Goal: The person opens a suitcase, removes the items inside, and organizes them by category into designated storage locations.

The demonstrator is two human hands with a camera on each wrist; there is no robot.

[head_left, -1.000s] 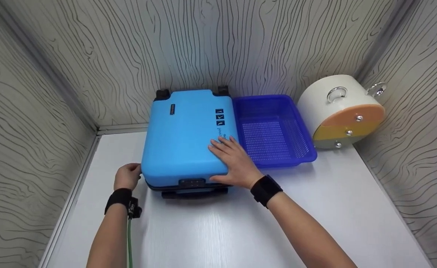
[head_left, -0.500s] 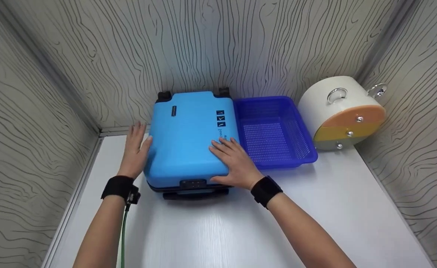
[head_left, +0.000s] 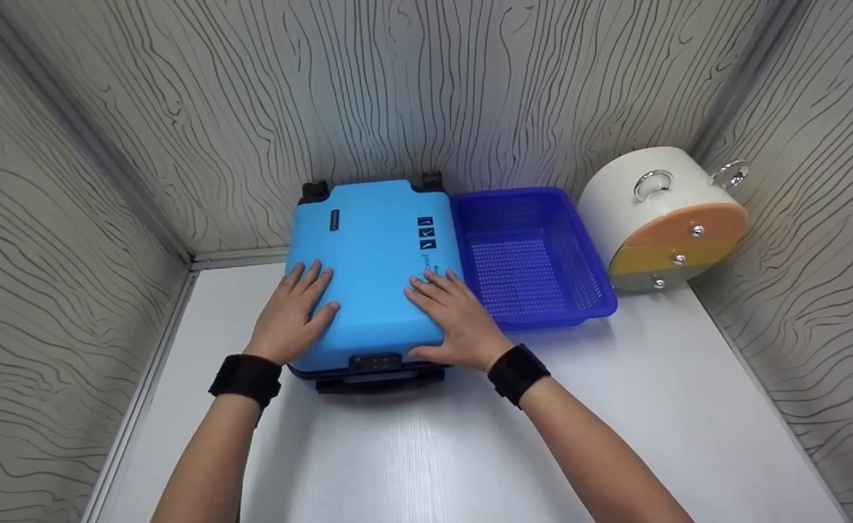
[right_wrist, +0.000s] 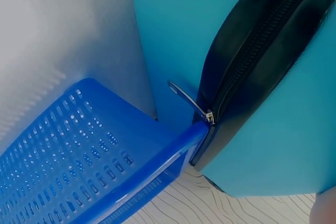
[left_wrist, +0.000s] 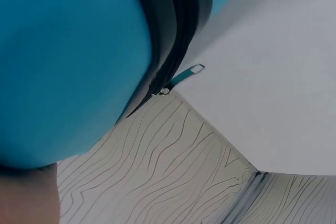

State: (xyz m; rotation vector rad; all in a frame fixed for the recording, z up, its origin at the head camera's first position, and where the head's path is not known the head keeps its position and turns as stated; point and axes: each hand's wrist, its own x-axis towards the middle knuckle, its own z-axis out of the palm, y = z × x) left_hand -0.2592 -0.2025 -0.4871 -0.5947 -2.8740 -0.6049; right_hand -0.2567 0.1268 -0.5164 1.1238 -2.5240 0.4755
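A light blue suitcase lies flat on the white table, its wheels toward the back wall and its black handle toward me. My left hand rests on the left front of its top with fingers straight. On the right front corner lies my right hand, palm down and fingers spread. In the left wrist view a zipper pull sticks out from the black zipper band at the suitcase's side. The right wrist view shows another zipper pull beside the basket's rim. Neither hand holds anything.
A blue plastic basket with a perforated bottom stands against the suitcase's right side. Farther right is a round cream box with a striped front, knobs and ring handles. Wood-grain panels enclose the table at the back and sides.
My left hand, its fingers curled at the suitcase's left front side a second ago, has opened, risen along that side and come to rest on top. The right hand stays in place.
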